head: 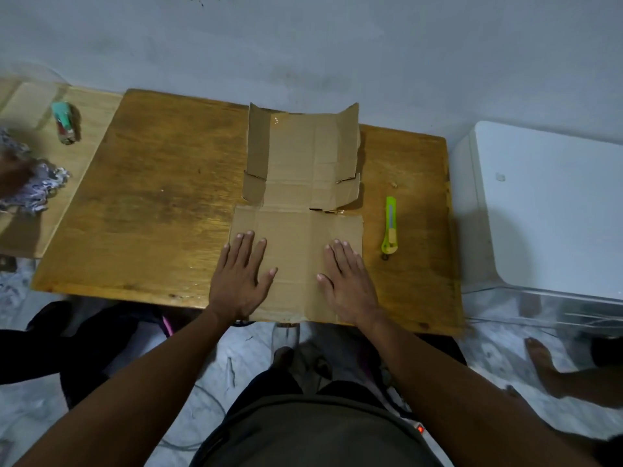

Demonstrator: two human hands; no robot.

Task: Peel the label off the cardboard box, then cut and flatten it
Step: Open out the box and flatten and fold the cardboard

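Observation:
The cut-open brown cardboard box (296, 183) lies spread out on the wooden table (161, 203), its near panel flat and its far side flaps still standing up a little. My left hand (241, 276) presses palm-down on the near left of the cardboard, fingers spread. On the near right part rests my right hand (345, 281), also flat with fingers apart. A green and yellow utility knife (390, 229) lies on the table just right of the cardboard, untouched. No label shows on the cardboard.
A white appliance (546, 210) stands right of the table. On a lighter board (40, 129) at the left lie a teal-capped small object (65, 123) and crumpled paper scraps (37, 183). Another person's foot (546, 365) is on the floor at right.

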